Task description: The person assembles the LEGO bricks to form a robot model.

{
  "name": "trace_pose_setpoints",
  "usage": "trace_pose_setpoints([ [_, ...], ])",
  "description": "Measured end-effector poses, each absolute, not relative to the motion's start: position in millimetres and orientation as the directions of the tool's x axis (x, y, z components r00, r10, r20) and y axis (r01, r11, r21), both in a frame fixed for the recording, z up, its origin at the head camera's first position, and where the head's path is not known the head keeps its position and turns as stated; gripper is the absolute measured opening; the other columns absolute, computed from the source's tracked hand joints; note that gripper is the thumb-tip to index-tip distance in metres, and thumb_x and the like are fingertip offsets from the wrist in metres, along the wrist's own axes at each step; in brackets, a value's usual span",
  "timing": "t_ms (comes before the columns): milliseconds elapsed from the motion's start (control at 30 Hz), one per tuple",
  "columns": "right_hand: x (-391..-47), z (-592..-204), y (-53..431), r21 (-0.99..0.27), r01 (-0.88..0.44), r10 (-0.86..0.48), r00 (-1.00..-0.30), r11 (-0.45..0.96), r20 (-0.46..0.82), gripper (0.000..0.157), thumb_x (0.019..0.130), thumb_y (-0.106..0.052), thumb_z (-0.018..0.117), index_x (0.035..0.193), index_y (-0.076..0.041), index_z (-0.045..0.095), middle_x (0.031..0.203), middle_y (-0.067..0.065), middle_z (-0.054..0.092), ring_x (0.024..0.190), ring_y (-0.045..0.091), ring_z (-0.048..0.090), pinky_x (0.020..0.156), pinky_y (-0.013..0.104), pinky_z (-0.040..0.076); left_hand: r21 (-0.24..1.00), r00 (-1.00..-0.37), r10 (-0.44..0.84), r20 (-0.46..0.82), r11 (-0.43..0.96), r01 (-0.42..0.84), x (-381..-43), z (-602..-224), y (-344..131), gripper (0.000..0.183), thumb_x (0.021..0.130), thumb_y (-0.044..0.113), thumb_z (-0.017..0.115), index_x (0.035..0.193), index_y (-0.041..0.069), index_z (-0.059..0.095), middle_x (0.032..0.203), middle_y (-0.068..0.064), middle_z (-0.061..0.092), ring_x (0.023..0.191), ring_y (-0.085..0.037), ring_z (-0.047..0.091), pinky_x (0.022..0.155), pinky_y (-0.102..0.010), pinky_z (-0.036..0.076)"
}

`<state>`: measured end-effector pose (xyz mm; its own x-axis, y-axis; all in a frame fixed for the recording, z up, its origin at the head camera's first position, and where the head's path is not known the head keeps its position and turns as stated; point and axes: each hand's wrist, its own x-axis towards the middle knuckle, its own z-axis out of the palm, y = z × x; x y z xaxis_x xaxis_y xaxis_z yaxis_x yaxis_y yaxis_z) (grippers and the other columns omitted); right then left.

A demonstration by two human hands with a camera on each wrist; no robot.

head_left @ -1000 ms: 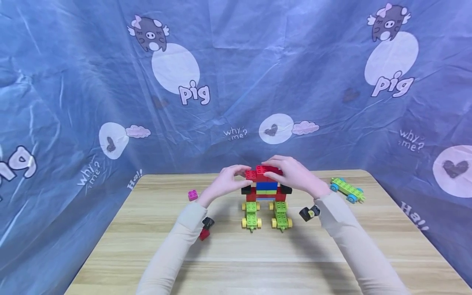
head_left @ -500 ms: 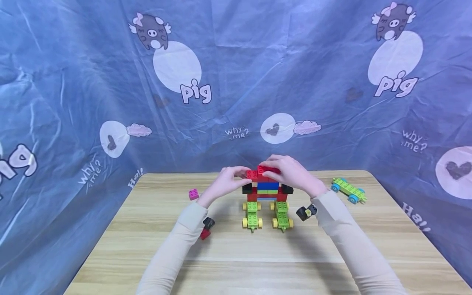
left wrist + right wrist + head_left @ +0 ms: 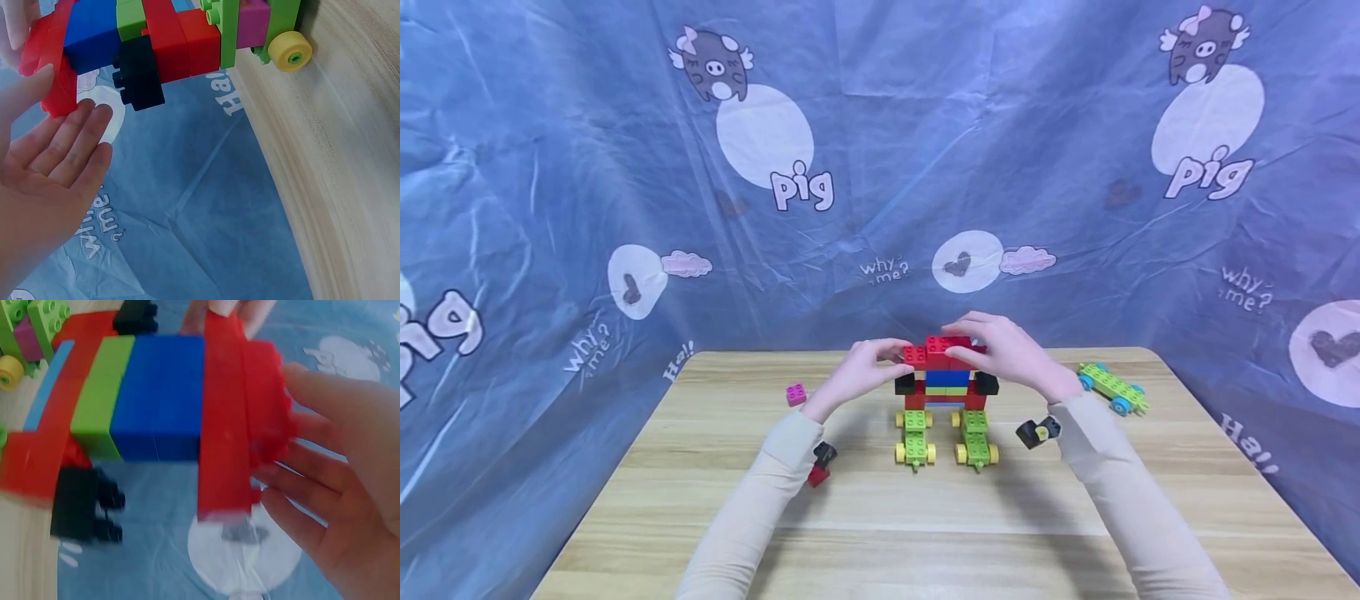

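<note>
A brick figure (image 3: pixel 946 379) of toy building blocks stands on two green wheeled bases (image 3: pixel 915 437), with a blue middle (image 3: pixel 159 397) and a red top. My left hand (image 3: pixel 872 367) pinches the left end of the long red brick (image 3: pixel 59 87), thumb on one face and fingers behind. My right hand (image 3: pixel 1011 354) lies around the right part of the upper red brick (image 3: pixel 947 342), with fingers fairly straight and the thumb at its studded edge in the right wrist view. Black bricks (image 3: pixel 139 72) stick out at both sides of the body.
On the wooden table (image 3: pixel 925 550) lie a pink brick (image 3: pixel 796 394) at left, a red brick (image 3: pixel 818 475) with a black one (image 3: pixel 824 454) by the left sleeve, and a green car base (image 3: pixel 1112 387) with blue wheels at right. A black piece (image 3: pixel 1037 432) shows under the right wrist. Behind hangs a blue curtain (image 3: pixel 880 167).
My right hand has shifted slightly to the right, so more of the upper red brick shows. The left hand keeps its grip at the left end. The figure stands in place.
</note>
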<state>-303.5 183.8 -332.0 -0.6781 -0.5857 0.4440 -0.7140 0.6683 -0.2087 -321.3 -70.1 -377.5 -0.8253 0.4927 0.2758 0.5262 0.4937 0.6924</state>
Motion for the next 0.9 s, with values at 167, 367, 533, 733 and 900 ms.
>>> trace_pose_setpoints([
  [167,-301,-331,203,-0.257,-0.705,-0.564,-0.692,0.661,0.450,0.035,0.086,-0.028,0.067,0.117,-0.011,0.065,0.111,0.005,0.068,0.095,0.018,0.065,0.079,0.036,0.057,0.682,-0.823,0.482,0.299,0.495,0.538,-320,-378,-71,0.043,0.085,0.026,0.068,0.124,0.009,0.060,0.117,-0.006,0.068,0.100,-0.018,0.067,0.092,-0.040,0.053],
  [367,-301,-335,212,-0.277,-0.724,-0.581,-0.679,0.632,0.448,0.032,0.086,-0.024,0.068,0.114,-0.009,0.066,0.107,0.005,0.069,0.093,0.018,0.066,0.075,0.032,0.058,0.680,-0.824,0.470,0.317,0.494,0.543,-320,-380,-73,0.040,0.085,0.026,0.068,0.122,0.010,0.062,0.113,-0.005,0.069,0.097,-0.016,0.067,0.091,-0.034,0.054],
  [533,-301,-338,212,-0.297,-0.719,-0.568,-0.685,0.628,0.456,0.033,0.085,-0.024,0.068,0.114,-0.009,0.066,0.107,0.004,0.069,0.089,0.016,0.066,0.072,0.029,0.057,0.674,-0.818,0.471,0.329,0.490,0.553,-319,-379,-72,0.039,0.085,0.026,0.068,0.120,0.010,0.063,0.108,-0.005,0.071,0.096,-0.016,0.068,0.092,-0.035,0.053],
  [733,-302,-340,211,-0.280,-0.721,-0.562,-0.677,0.633,0.475,0.034,0.085,-0.025,0.069,0.114,-0.009,0.066,0.107,0.004,0.069,0.089,0.015,0.066,0.072,0.029,0.056,0.672,-0.812,0.468,0.348,0.479,0.565,-319,-380,-73,0.039,0.085,0.025,0.068,0.120,0.010,0.063,0.111,-0.005,0.070,0.097,-0.016,0.068,0.094,-0.036,0.053],
  [900,-300,-339,210,-0.275,-0.723,-0.563,-0.675,0.634,0.476,0.034,0.085,-0.024,0.069,0.114,-0.007,0.066,0.107,0.005,0.069,0.090,0.016,0.066,0.073,0.031,0.056,0.654,-0.812,0.469,0.348,0.499,0.569,-319,-381,-73,0.039,0.086,0.026,0.068,0.121,0.011,0.063,0.113,-0.004,0.069,0.097,-0.014,0.067,0.094,-0.033,0.053],
])
